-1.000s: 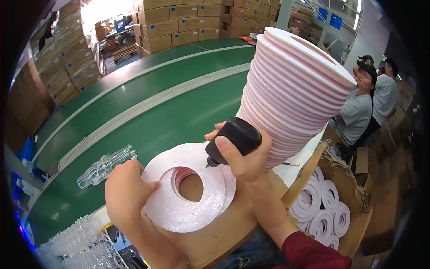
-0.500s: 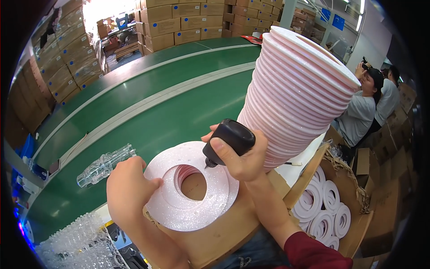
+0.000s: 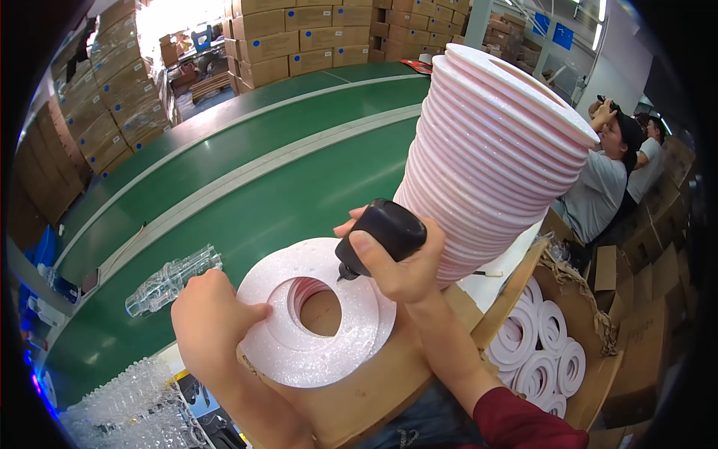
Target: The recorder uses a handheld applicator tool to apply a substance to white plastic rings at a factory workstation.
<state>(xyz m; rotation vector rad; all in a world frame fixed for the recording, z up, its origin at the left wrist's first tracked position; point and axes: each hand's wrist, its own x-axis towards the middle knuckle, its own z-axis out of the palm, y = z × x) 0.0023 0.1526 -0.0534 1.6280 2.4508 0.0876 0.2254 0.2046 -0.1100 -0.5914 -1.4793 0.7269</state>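
A black squeeze bottle (image 3: 390, 230) with a narrow nozzle is gripped in my right hand (image 3: 407, 269), tilted so the tip points down. That tip is at the upper right rim of the hole in a white, glittery foam ring (image 3: 329, 359), touching or just above it. More pale pink rings show through the hole underneath. My left hand (image 3: 211, 310) holds the ring at its left side, thumb on top near the hole and the other fingers bent at the outer edge, partly hidden. Behind my right hand rises a tall leaning stack of similar rings (image 3: 493, 157).
Brown cardboard (image 3: 359, 404) lies under the ring. A box of small white rings (image 3: 553, 328) stands at the right. Clear plastic pieces (image 3: 172, 280) lie on the green conveyor (image 3: 247, 187), with more clear plastic (image 3: 127, 396) at lower left. Two people (image 3: 602, 176) are at the far right.
The view has shifted slightly. My hands, the bottle and the ring keep nearly the same places relative to each other. At the far right, the people have changed posture a little.
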